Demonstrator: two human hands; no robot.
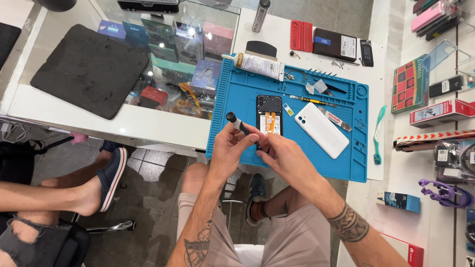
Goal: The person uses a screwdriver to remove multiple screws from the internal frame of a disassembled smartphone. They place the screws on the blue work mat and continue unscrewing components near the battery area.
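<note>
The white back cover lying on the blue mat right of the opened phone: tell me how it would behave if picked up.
The white rectangular plastic back cover looks thin, so it is probably light and may flex somewhat. Its smooth, glossy face could be slippery to pinch. Lying flat on the blue silicone work mat, it would likely slide, not roll or tip, though the mat may resist.
</note>
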